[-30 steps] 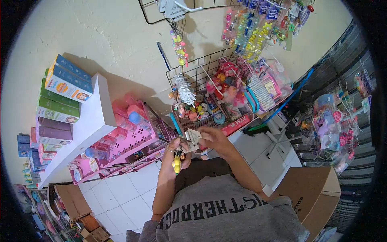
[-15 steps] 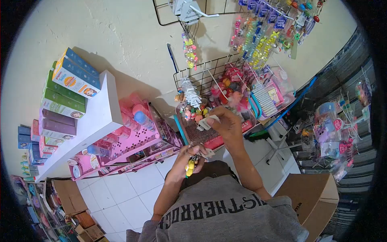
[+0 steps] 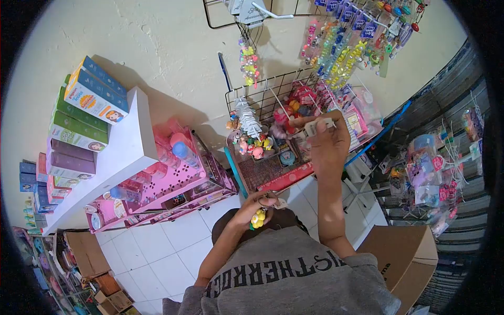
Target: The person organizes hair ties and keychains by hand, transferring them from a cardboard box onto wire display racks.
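My left hand is closed around a keyring with a yellow figure charm hanging below the fingers. A small pale tag pokes out to the right of that hand. Higher up and to the right, my right hand pinches a small white card in front of the wire rack. What may hang from this card is hidden. Left of my right hand, a stack of white tags hangs on a hook, with several colourful figure charms beneath it.
A mesh tray with a red front edge lies below the wire rack. Boxes stand on a white shelf at left, above a pink shelf. A cardboard box sits at lower right.
My right hand has moved up and to the right with the white card, away from the hanging charms. My left hand stays low, and the yellow charm has shifted slightly right.
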Available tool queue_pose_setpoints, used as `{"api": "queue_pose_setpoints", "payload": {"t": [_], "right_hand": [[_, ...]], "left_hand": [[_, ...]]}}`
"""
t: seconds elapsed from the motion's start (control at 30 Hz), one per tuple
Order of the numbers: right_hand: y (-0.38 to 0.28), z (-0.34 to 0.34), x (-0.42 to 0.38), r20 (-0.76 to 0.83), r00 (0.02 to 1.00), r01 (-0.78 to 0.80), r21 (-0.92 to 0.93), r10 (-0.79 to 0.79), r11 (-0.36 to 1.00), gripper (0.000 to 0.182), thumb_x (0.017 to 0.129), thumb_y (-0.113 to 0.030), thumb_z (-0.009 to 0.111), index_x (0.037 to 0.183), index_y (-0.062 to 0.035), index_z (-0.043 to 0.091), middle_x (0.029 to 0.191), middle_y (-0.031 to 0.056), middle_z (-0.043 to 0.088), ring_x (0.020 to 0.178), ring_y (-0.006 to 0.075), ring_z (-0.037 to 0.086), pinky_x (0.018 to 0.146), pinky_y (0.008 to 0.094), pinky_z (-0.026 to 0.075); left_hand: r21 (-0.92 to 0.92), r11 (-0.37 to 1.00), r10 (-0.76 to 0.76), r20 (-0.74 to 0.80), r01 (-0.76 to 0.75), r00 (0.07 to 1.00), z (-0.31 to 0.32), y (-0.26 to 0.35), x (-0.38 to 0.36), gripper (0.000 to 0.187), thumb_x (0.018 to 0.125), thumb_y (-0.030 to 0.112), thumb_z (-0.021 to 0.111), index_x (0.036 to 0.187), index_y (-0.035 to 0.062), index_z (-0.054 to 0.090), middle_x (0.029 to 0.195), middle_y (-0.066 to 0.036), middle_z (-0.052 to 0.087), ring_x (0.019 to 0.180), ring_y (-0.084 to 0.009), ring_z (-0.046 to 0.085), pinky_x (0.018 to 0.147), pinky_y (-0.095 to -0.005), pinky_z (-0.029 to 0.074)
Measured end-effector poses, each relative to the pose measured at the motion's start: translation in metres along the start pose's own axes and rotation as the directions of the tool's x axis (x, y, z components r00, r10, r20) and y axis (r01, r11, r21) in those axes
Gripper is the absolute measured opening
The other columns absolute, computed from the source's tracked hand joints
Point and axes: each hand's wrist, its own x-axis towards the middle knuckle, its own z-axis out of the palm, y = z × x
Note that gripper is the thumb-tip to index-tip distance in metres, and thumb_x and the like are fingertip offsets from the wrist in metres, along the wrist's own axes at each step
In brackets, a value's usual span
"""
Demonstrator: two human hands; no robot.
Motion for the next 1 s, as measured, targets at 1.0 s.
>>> {"api": "queue_pose_setpoints", "payload": {"t": [1.0], "right_hand": [[-0.05, 0.061, 0.091, 0.247, 0.967, 0.023, 0.144, -0.059, 0.989, 0.031, 0.072, -0.004, 0.054, 0.097, -0.0025, 0.036, 0.072, 0.0129, 0.055, 0.06, 0.0144, 0.056, 0.042, 0.0198, 0.042]], "left_hand": [[-0.198, 0.966, 0.133, -0.169, -0.166, 0.977, -0.017, 0.008, -0.003, 0.023, 0.076, 0.027, 0.043, 0.075, 0.0049, 0.047, 0.067, -0.014, 0.052, 0.031, -0.0098, 0.031, 0.028, -0.0189, 0.022]]}}
